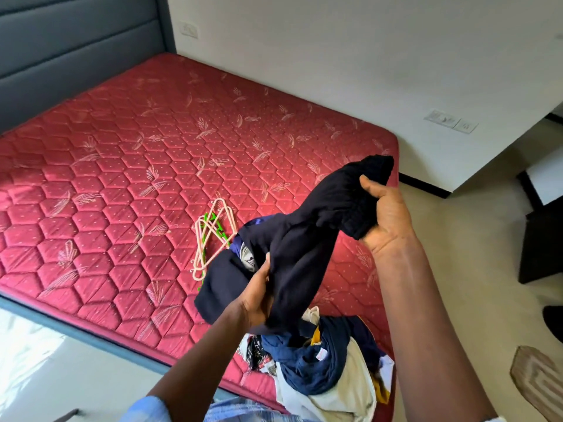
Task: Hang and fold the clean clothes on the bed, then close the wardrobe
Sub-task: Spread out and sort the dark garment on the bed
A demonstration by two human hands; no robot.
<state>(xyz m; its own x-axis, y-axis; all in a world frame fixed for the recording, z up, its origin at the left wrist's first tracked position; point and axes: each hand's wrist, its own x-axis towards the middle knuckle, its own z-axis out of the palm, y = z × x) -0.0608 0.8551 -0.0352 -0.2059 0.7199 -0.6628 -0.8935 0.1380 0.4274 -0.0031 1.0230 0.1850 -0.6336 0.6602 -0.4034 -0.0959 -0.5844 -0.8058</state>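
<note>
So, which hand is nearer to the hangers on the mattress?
Left. The left hand grips the dark garment close to the hangers, just right of them. The right hand holds the garment's other end, raised and much farther to the right.
</note>
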